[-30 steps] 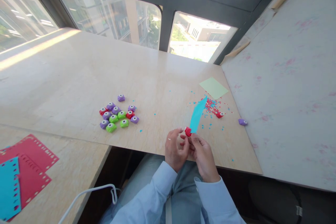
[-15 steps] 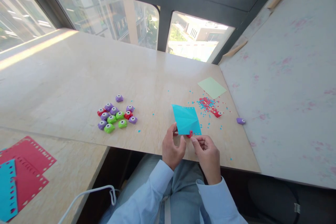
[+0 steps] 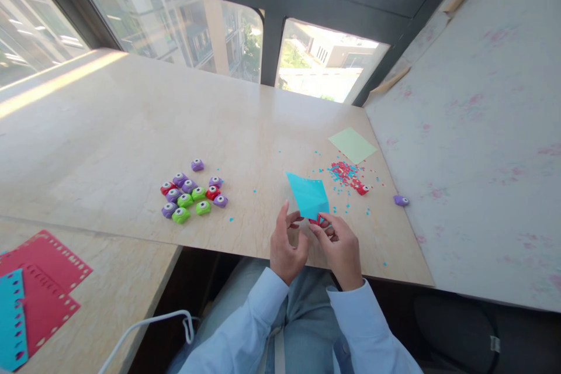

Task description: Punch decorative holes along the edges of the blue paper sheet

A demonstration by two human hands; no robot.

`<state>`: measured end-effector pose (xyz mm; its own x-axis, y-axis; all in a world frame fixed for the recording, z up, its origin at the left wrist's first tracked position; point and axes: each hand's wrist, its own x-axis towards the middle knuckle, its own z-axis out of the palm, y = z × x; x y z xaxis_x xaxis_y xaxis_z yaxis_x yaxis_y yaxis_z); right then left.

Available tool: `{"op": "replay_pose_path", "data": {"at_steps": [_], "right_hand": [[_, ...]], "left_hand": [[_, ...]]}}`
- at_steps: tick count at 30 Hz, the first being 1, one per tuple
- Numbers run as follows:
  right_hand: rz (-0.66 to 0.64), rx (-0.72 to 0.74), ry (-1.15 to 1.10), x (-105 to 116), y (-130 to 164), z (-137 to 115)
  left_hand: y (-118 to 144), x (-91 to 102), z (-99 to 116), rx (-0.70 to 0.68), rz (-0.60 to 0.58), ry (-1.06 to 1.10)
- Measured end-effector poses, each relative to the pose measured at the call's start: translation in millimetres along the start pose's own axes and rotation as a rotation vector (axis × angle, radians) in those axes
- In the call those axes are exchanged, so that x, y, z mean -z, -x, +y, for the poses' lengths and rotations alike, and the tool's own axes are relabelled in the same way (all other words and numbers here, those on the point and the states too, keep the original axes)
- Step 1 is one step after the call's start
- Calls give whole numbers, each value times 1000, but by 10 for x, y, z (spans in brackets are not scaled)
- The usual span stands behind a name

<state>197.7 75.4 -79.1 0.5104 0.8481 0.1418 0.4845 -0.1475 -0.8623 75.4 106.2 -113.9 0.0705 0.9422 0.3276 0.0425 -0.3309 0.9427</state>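
A blue sheet of paper (image 3: 310,197) with small holes along its far edge stands tilted before me. At its near edge is a small red craft punch (image 3: 314,220), partly covered by fingers. My right hand (image 3: 339,245) pinches this punch between thumb and fingers, by the paper's near right corner. My left hand (image 3: 287,245) is beside the paper's lower left edge, thumb and fingers apart. Some of its fingertips reach close to the punch; whether they touch it or the paper I cannot tell.
Several purple, green and red craft punches (image 3: 184,200) cluster on the left. Red and blue confetti (image 3: 344,173) lies on the right, near another red punch (image 3: 363,190), a pale green sheet (image 3: 353,145) and a purple punch (image 3: 401,200). Punched red sheets (image 3: 48,257) lie far left.
My right hand has moved left and slightly up, closing around the red punch. The paper's near edge has lifted and shifted left. My left index finger has come away from the paper.
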Motion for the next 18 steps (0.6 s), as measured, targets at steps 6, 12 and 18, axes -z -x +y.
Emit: {"op": "replay_pose_path", "data": {"at_steps": [6,12,18], "right_hand": [[6,-154,-159,-10,27,45],[-65,-43,-76,-43,17,104],[-51,6,-24,-19,-55,50]], "left_hand": [[-9,-2,-10,-10,9,-66],[-15,2,3,4,-10,-55],[-14,-1,-7,-2,-18,-59]]}}
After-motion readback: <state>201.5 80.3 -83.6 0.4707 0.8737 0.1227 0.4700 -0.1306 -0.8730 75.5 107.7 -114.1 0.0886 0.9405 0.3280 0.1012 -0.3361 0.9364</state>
